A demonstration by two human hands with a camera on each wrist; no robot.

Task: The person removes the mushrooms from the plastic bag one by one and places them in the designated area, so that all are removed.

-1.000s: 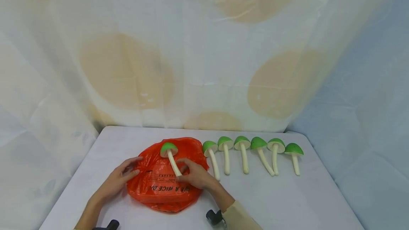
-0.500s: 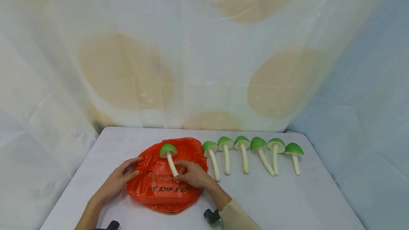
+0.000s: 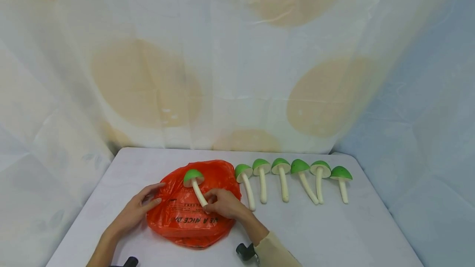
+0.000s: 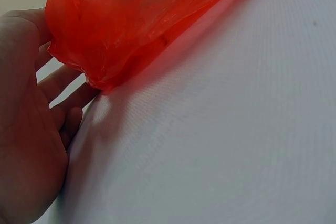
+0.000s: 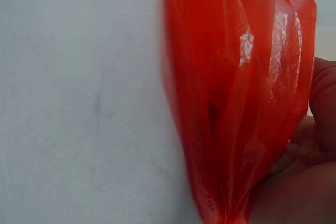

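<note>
A red plastic bag point(image 3: 193, 232) with dark printed lettering lies on the white table. My left hand point(image 3: 135, 209) holds its left edge; in the left wrist view the fingers point(image 4: 63, 82) reach behind the thin red plastic. Over the bag, my right hand point(image 3: 224, 204) pinches the lower stem end of a toy mushroom point(image 3: 196, 186) with a green cap and pale stem. The mushroom leans with its cap up and to the left. In the right wrist view, red plastic hides much of the hand, and the mushroom is out of sight there.
Several more green-capped mushrooms point(image 3: 284, 182) lie in a row right of the bag, caps toward the back. The nearest one point(image 3: 248, 188) is close to the bag's right edge. A patterned sheet point(image 3: 237, 73) hangs behind the table point(image 3: 315, 234).
The held mushroom has shifted slightly left and down, toward me, in the right hand. My left hand and the row of mushrooms stay put.
</note>
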